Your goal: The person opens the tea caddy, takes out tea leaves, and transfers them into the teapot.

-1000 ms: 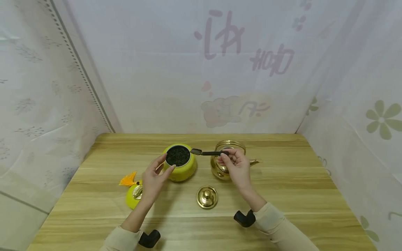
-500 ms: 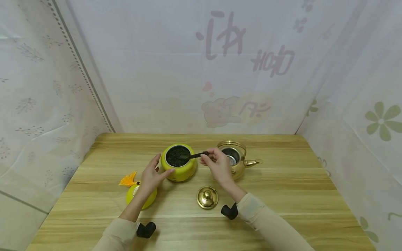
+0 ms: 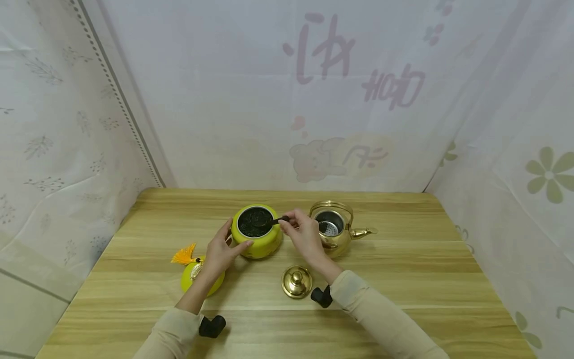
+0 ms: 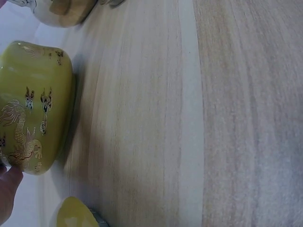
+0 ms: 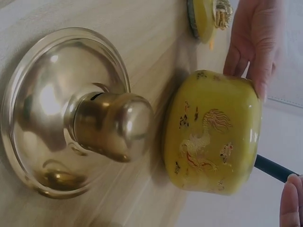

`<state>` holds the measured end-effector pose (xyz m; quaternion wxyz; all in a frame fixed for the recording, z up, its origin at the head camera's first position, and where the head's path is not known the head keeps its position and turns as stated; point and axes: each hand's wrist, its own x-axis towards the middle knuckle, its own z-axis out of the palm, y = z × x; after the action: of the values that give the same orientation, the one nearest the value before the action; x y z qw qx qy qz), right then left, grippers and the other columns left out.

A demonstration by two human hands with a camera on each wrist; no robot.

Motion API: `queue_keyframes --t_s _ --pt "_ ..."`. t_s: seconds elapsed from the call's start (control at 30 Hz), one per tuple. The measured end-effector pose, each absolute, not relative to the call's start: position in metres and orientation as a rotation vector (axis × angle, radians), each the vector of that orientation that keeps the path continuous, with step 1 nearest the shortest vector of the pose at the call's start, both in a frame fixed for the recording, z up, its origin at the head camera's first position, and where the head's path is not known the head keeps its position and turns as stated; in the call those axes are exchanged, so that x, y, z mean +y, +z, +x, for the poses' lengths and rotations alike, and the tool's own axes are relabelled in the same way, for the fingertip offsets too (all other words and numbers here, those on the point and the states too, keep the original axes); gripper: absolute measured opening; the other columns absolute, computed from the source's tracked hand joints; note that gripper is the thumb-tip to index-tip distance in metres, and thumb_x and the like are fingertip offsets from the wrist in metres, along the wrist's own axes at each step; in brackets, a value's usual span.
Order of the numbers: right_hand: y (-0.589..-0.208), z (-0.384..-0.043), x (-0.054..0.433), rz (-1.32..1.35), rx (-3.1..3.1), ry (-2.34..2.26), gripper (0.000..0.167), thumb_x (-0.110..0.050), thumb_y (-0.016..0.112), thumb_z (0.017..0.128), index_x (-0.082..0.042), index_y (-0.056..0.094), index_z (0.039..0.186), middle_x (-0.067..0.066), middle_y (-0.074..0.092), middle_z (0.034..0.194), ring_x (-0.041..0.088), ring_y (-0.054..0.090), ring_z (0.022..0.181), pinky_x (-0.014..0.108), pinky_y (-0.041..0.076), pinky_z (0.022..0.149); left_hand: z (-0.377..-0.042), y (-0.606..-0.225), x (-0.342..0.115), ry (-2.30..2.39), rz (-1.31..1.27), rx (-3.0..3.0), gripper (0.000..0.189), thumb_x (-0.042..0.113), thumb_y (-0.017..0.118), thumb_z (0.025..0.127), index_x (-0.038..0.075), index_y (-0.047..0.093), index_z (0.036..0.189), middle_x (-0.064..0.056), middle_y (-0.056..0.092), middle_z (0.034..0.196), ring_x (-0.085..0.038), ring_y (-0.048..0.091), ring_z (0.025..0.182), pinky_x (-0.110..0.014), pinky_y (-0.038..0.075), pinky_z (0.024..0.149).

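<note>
A yellow tea jar (image 3: 264, 248) with a gold dragon pattern stands uncovered, holding dark tea leaves (image 3: 253, 222). My left hand (image 3: 220, 253) holds its left side, thumb at the front and fingers round the far side. My right hand (image 3: 306, 234) pinches the dark handle of a small tea scoop (image 3: 279, 221) over the jar's right rim. The scoop's bowl is down among the leaves and hard to make out. In the right wrist view, the handle (image 5: 271, 166) slants out of the jar (image 5: 210, 137) to my fingertips.
Right of the jar stands a gold teapot (image 3: 336, 245), lidless, with a perforated strainer (image 3: 331, 229) inside. Its gold lid (image 3: 296, 282) lies in front. The yellow jar lid (image 3: 214, 284) with an orange tassel (image 3: 184, 255) lies by my left forearm. A curtain (image 3: 224, 124) hangs behind the table.
My right hand has moved left from over the teapot, bringing the scoop from beside the jar's rim down into the leaves. The left hand keeps beside the jar, shifting slightly.
</note>
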<state>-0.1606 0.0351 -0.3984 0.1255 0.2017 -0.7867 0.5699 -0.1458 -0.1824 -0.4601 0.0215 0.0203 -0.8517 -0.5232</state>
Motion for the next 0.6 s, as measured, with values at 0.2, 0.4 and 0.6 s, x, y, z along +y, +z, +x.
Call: queue_keyframes --t_s 0.2,0.4,0.6 --pt "-0.427 -0.173 0.031 0.613 -2.305 1.513 0.009 -0.008 0.068 0.085 -0.003 0.063 0.089 0.009 0.070 0.078 0.018 0.067 0.070 0.017 0.055 0.060 -0.146 -0.459 -0.181 -1.644 0.067 -2.629 0.089 0.023 0.074 0.082 -0.001 0.020 0.148 -0.019 0.022 0.154 -0.034 0.031 0.137 -0.041 0.034 0.110" --pt "-0.437 -0.171 0.030 0.618 -2.312 1.499 0.011 -0.007 0.068 0.085 -0.002 0.063 0.092 0.010 0.071 0.084 0.019 0.068 0.073 0.016 0.055 0.062 -0.146 -0.459 -0.182 -1.649 0.072 -2.630 0.089 0.022 0.074 0.082 -0.001 0.019 0.148 -0.019 0.021 0.154 -0.035 0.030 0.137 -0.041 0.034 0.110" --pt "-0.443 -0.168 0.029 0.610 -2.299 1.551 0.012 -0.006 0.067 0.085 -0.001 0.063 0.094 0.012 0.071 0.087 0.020 0.069 0.075 0.016 0.055 0.063 -0.145 -0.459 -0.181 -1.660 0.079 -2.632 0.089 0.021 0.074 0.082 -0.001 0.019 0.148 -0.019 0.021 0.154 -0.034 0.030 0.138 -0.040 0.034 0.110"
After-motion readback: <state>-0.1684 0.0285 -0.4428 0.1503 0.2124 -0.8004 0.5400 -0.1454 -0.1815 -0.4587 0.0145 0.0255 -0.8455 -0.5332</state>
